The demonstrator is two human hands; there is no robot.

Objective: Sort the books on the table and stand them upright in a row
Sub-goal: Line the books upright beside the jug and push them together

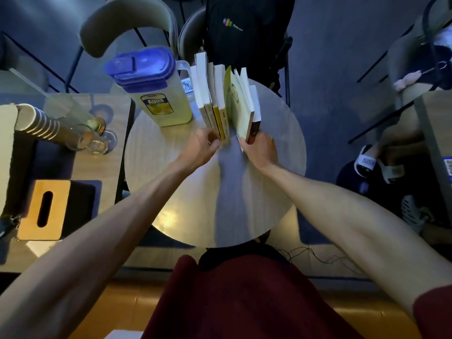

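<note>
Several books stand upright in a row (215, 104) at the far side of a round wooden table (186, 192), spines toward me. My left hand (204, 146) presses its fingers against the near ends of the left books, which have yellow and cream spines. On the right, a pale green book (241, 106) leans with its cover splayed away from the row, beside a dark-spined book (255, 118). My right hand (259, 149) grips the near ends of these two books. A gap separates the two groups.
A clear pitcher with a blue lid (151, 86) stands just left of the books, touching them. A side table on the left holds glasses (95, 133), stacked cups (39, 123) and a wooden tissue box (45, 210). Chairs (127, 23) and a black backpack (244, 30) stand behind the table.
</note>
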